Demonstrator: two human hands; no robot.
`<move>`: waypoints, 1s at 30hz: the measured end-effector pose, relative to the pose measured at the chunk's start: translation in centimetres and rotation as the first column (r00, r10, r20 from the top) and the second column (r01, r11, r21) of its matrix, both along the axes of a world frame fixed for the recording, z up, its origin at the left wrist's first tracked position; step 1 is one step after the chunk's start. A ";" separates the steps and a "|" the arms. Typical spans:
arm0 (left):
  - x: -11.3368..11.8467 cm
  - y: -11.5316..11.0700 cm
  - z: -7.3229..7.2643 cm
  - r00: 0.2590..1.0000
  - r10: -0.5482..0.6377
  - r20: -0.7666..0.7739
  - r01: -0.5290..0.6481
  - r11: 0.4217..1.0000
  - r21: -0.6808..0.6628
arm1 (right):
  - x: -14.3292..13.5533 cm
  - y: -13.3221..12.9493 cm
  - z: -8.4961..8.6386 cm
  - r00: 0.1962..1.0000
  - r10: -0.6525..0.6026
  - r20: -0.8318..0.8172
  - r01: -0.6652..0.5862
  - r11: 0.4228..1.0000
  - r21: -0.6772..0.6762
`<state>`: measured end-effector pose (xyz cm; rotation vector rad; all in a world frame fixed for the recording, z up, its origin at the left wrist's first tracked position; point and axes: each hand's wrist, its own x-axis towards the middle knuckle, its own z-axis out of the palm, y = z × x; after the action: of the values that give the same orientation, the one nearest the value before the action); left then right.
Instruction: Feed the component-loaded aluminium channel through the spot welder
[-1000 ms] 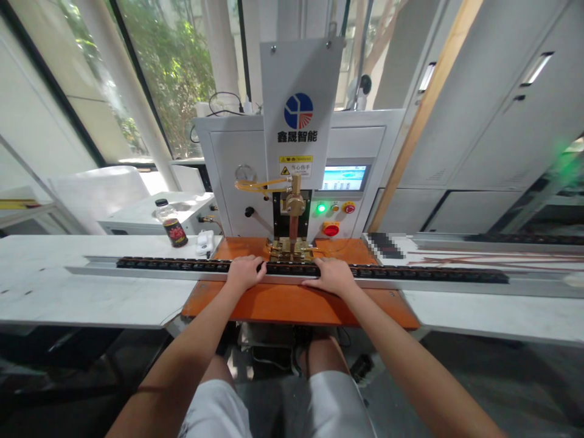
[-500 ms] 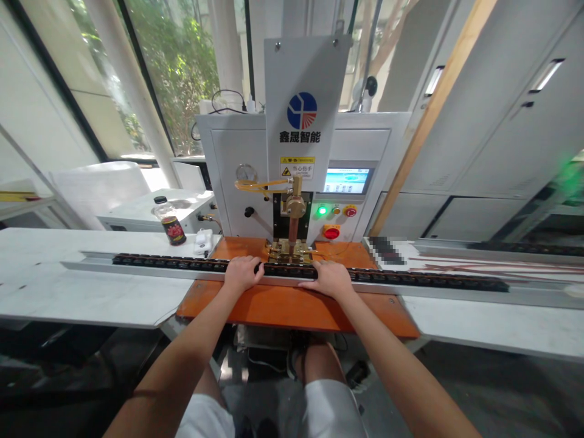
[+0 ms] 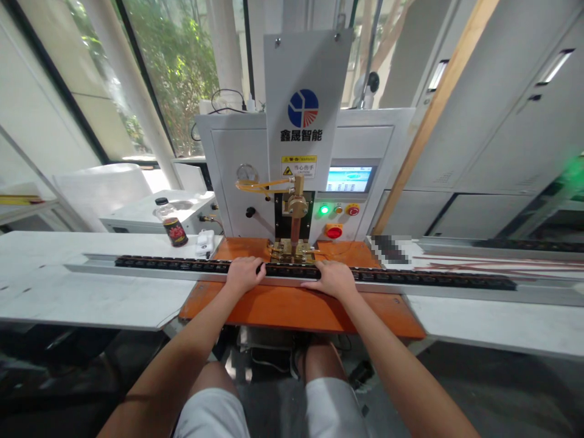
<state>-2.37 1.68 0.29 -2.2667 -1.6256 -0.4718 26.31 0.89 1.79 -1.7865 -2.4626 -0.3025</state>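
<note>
A long metal rail (image 3: 274, 281) lies crosswise in front of me, carrying a row of black segments (image 3: 292, 271) along its length. My left hand (image 3: 245, 274) is closed over the rail left of the machine's copper electrode (image 3: 295, 231), fingers across the top. To the right of the electrode, my right hand (image 3: 335, 280) grips the same rail, its thumb along the front side and its fingertips at the far edge. The electrode's lower end meets brass clamps (image 3: 294, 248) just behind the black row. Whether it touches a segment, I cannot tell.
Behind the rail stands a grey machine (image 3: 237, 146) with a lit screen (image 3: 349, 179) and red switch (image 3: 334, 232). An orange board (image 3: 292, 310) lies beneath. A dark bottle (image 3: 173, 225) and white device (image 3: 205, 243) are at left; copper-coloured strips (image 3: 469, 266) at right.
The view has shifted very slightly. Both hands stay at the same places on the rail, and the electrode looks unmoved.
</note>
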 end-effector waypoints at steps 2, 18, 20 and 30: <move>-0.3 0.0 0.1 1.000 -0.006 -0.010 0.006 1.000 -0.001 | -0.3 0.1 -0.1 1.000 0.014 -0.012 -0.014 1.000 0.006; 1.3 0.2 1.7 0.998 -0.045 0.046 0.050 0.992 -0.114 | -3.2 0.1 0.2 1.000 -0.007 -0.024 0.006 1.000 -0.008; 3.2 0.3 1.7 0.997 -0.048 0.058 0.056 0.990 -0.132 | -3.4 0.2 0.1 0.999 0.002 -0.037 -0.002 1.000 0.008; 6.1 -0.2 0.6 0.998 -0.057 0.020 0.058 0.996 -0.072 | -4.1 0.3 -0.5 0.996 0.027 -0.083 -0.022 0.998 0.055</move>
<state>3.78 1.51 0.86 -2.3743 -1.6149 -0.4559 22.21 1.22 1.31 -1.7106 -2.3943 -0.2833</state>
